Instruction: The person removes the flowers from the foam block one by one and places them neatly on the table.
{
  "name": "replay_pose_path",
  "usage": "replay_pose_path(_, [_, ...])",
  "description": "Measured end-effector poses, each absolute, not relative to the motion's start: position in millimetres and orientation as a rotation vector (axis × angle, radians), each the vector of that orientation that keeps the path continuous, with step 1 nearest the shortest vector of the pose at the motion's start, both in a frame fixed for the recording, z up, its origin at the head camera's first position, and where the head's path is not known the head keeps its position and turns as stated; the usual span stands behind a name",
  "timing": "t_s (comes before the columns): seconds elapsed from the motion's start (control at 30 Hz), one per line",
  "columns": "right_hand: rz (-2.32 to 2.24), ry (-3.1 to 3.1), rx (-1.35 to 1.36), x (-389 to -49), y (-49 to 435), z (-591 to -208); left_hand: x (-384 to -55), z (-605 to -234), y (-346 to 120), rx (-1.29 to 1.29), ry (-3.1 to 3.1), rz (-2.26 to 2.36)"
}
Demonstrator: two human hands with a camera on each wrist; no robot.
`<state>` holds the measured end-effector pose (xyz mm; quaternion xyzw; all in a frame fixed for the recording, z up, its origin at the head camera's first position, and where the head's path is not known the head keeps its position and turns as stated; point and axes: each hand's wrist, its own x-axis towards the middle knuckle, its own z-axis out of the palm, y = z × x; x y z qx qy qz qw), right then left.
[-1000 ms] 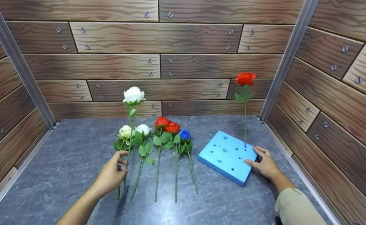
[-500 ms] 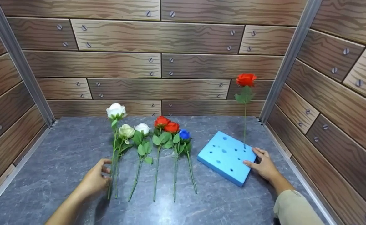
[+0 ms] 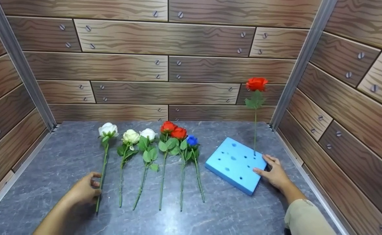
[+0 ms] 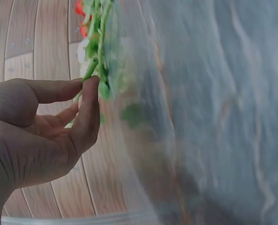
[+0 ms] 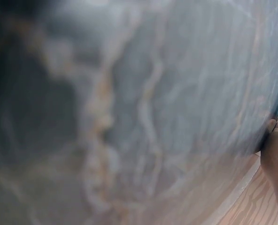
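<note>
My left hand (image 3: 84, 189) pinches the lower stem of a white rose (image 3: 108, 130) at the left of the row. In the left wrist view, thumb and fingertip of the left hand (image 4: 59, 122) meet on the green stem (image 4: 90, 69) close to its cut end. My right hand (image 3: 276, 172) grips the right edge of a blue foam block (image 3: 233, 163) dotted with holes. One red rose (image 3: 256, 84) stands upright in that block near its back right side. At the right wrist view's edge, only part of the right hand (image 5: 276, 154) shows beside the block.
Right of the held rose lie a cream rose (image 3: 131, 136), another white rose (image 3: 148, 133), two red roses (image 3: 168, 126) and a blue rose (image 3: 192, 140), stems pointing forward. Wood-patterned walls (image 3: 165, 67) enclose the grey marbled table (image 3: 138, 222) at the back and sides.
My left hand has moved left and toward me with the white rose, lowering its bloom from above the cream rose to the row's left end. The right hand stays on the block.
</note>
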<state>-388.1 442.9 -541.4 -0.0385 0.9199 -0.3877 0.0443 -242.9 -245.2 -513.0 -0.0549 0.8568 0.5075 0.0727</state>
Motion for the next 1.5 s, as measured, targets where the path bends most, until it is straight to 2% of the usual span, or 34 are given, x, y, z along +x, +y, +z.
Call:
replay_pose_path(0.47, [-1.232,2.795,-0.122,-386.3,441.6,-544.5,-247.2,-517.0,-250.5,-0.247,2.464,1.446])
replay_pose_path(0.73, [-1.224,2.800,-0.125,-387.3,440.7,-545.1,-249.2,-514.4,-242.7,-0.204,2.560,1.348])
replay_pose_path(1.13, [-1.206,2.835,-0.127,-387.8,442.4,-544.2,-247.2,-471.2,-171.3,0.061,2.798,1.322])
replay_pose_path(1.5, [-1.229,2.797,-0.121,-388.4,442.6,-541.4,-254.7,-447.5,-115.7,0.326,2.704,1.410])
